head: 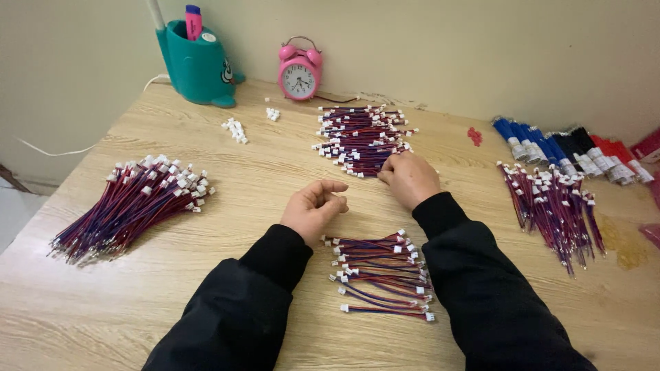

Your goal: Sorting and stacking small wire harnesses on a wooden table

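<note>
Fingers of right hand (409,178) touch wire pile (361,139); left hand (314,208) curled, empty; teal holder (196,65) holds marker (193,20).

pink alarm clock (300,71), teal pen holder (198,65)

Right hand (410,177) touches wire pile (362,139); left hand (313,209) curled empty.

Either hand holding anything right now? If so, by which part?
Left hand is loosely curled over the table; nothing visible in it. Right hand rests fingertips on the near edge of the far wire pile; whether it grips a wire cannot be told.
</note>
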